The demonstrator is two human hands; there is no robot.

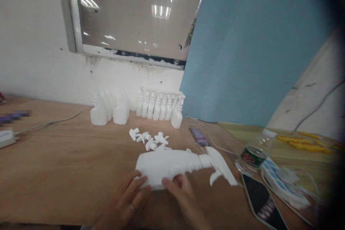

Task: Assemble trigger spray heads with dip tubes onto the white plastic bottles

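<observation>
**Both hands on the white spray bottle lying on the plywood table**

I take the white spray bottle (169, 165) as my landmark. It lies on its side on the plywood table (67, 172), trigger head pointing right. Behind it, a blue board (256, 50) leans against the wall. Further back, against the wall, stands a row of white bottles (140, 107), some with spray heads fitted. Just behind the landmark lies a small heap of loose white trigger heads (149, 139). To its right I see a clear water bottle (254, 151), tipped over, and a dark phone (262, 201) beside it.

My left hand (126, 201) rests its loosely spread fingers on the bottle's near left edge, touching rather than gripping. My right hand (183, 194) lays its fingertips on the near edge too; I cannot tell whether they clasp it.
</observation>
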